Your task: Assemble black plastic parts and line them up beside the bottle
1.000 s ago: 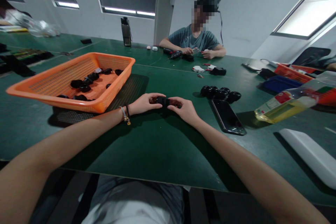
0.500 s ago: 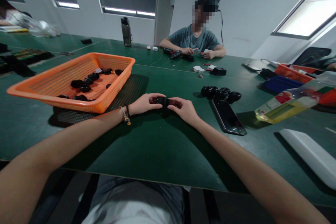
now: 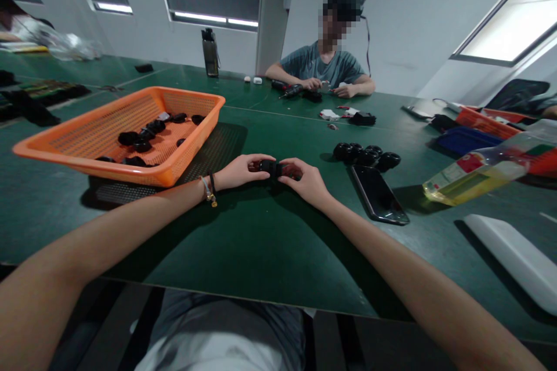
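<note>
Between my two hands is a small black rounded part (image 3: 270,168), held just above or on the green table (image 3: 261,243); its exact kind I cannot make out. The fingers and thumb of my left hand (image 3: 243,171) are closed round its left side. From the right, my right hand (image 3: 307,181) pinches the other end with thumb and fingers. Several similar black parts lie in the orange basket (image 3: 195,153) to the left. Another cluster of black round parts (image 3: 368,155) sits on the table to the right of my right hand.
A phone (image 3: 379,194), an oil-like yellow liquid bottle (image 3: 476,171) lying tilted and a white box (image 3: 513,258) are on the right. Across the table a person (image 3: 326,64) handles small parts near a power drill (image 3: 290,91). A dark water bottle (image 3: 209,53) stands at the back.
The fingers of my right hand have shifted very slightly on the black part. Otherwise both hands stay where they were.
</note>
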`<state>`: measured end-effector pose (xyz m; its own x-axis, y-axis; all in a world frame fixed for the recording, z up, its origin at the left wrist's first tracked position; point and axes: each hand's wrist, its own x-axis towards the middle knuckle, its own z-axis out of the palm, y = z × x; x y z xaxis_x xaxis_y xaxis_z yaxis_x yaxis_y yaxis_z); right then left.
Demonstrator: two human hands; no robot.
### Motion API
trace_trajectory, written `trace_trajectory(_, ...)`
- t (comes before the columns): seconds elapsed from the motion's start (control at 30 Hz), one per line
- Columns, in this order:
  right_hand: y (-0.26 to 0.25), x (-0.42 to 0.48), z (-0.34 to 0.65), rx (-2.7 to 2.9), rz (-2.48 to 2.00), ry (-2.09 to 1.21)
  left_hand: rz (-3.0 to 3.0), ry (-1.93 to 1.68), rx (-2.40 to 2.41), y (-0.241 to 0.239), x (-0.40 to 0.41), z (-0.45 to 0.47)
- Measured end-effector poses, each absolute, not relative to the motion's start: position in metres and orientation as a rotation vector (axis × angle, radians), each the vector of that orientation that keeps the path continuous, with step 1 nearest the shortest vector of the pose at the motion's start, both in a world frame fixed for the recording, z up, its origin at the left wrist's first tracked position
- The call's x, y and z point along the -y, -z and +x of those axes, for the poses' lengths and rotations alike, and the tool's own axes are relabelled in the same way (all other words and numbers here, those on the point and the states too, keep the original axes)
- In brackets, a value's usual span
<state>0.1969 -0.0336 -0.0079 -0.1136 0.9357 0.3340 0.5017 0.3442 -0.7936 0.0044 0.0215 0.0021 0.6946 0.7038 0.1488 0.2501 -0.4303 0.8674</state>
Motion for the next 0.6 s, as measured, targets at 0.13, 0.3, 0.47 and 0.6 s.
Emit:
trace_trajectory(0.13, 0.0096, 0.0329, 0.1971, 1.753, -1.271, -0.643, 1.985, -0.630, -0.726, -0.0016, -0.0218, 0.0043)
trace_trajectory(0.3, 0.0106, 0.0323, 0.1976, 1.755, -1.273, -0.636, 1.979, -0.630, -0.726, -0.0020, -0.0220, 0.0036)
trace_trajectory(0.47, 0.0100, 0.0324, 0.1977, 1.762, -1.273, -0.635, 1.980, -0.635, -0.717, -0.0020, -0.0219, 0.0034)
trace_trajectory(0.6, 0.0092, 0.0326, 0.1977, 1.763, -1.287, -0.636, 1.972, -0.626, -0.734, -0.0034, -0.0203, 0.0037)
